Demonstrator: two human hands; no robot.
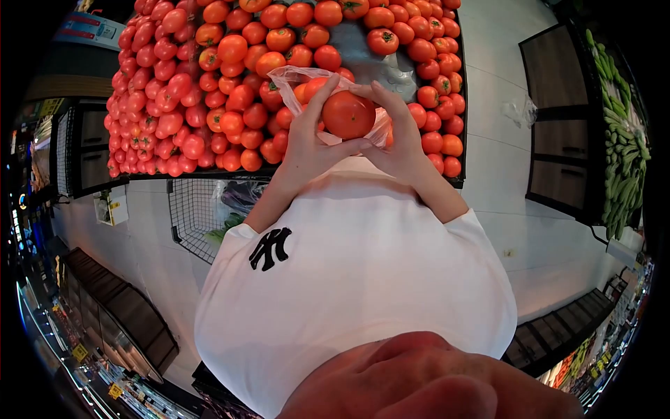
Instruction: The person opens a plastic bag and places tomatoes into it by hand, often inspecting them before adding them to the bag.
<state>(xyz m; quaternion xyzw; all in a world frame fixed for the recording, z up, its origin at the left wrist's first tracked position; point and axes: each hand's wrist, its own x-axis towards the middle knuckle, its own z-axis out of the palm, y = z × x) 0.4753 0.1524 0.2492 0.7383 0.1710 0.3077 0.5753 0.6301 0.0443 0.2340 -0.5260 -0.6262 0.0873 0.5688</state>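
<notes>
A large red tomato (348,115) sits between my two hands, close in front of my chest. My left hand (310,136) curves around its left side, with the thumb along the bottom. From the other side my right hand (396,124) closes on it, fingertips near its top. A clear plastic bag (285,82) spreads behind and beside the fingers; orange-red tomatoes show through or just behind it. Whether the fingers also pinch the bag is hidden. Past the hands lies the display of red tomatoes (244,94).
Pinkish tomatoes (157,105) fill the display's left part. A bare dark patch of the display (356,52) shows beyond my hands. A wire basket (192,213) holding bagged greens stands at lower left. Long green vegetables (621,140) lie on a stand to the right.
</notes>
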